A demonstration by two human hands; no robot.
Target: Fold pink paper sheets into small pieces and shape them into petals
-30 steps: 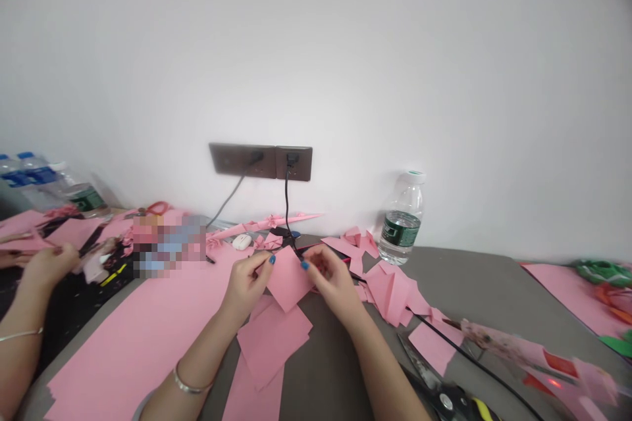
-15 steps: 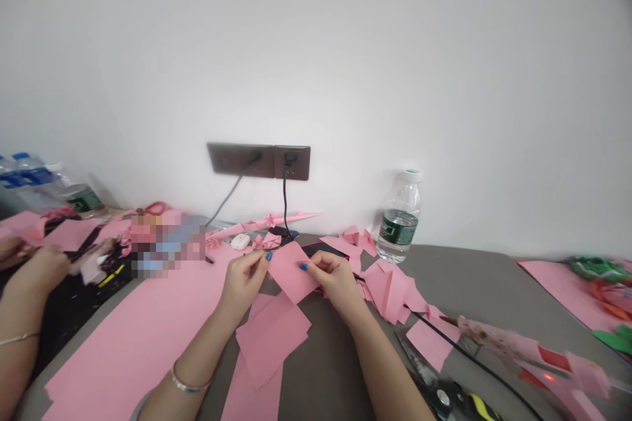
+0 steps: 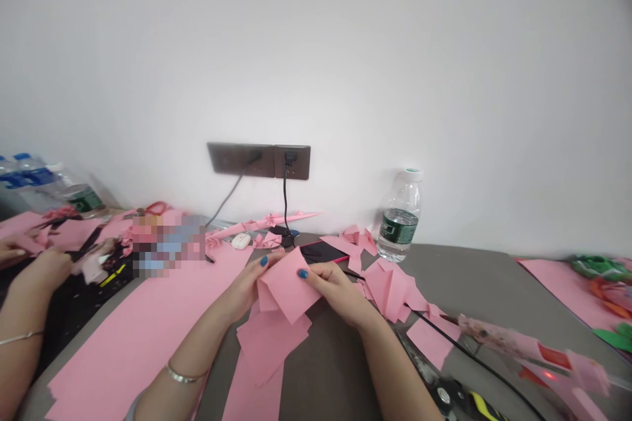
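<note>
My grey tabletop (image 3: pixel 469 276) carries a water bottle (image 3: pixel 399 227); left of it lies a flat black device (image 3: pixel 323 251), before it folded pink paper (image 3: pixel 390 289), nearer me to its right a glue gun (image 3: pixel 518 345).

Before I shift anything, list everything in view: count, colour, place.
Wall: one, white, behind
Table: one visible surface, grey, under the hands
Socket plates: two, dark, on wall
Near bottle: one, clear with green label, right of centre
Far bottles: at least three, clear, far left
Phone: one, black with pink edge, behind hands
White case: one, by wall
Glue gun: one, pink-wrapped, right
Scissors: one, black and yellow, lower right
Large sheets: uncounted, pink, left
Loose squares: several, pink, below hands
Co-worker's hands: two, left edge
Pixelated patch: unreadable
Held paper: at least one, pink, between hands
Left hand, right hand: one each, blue nails, centre
</note>
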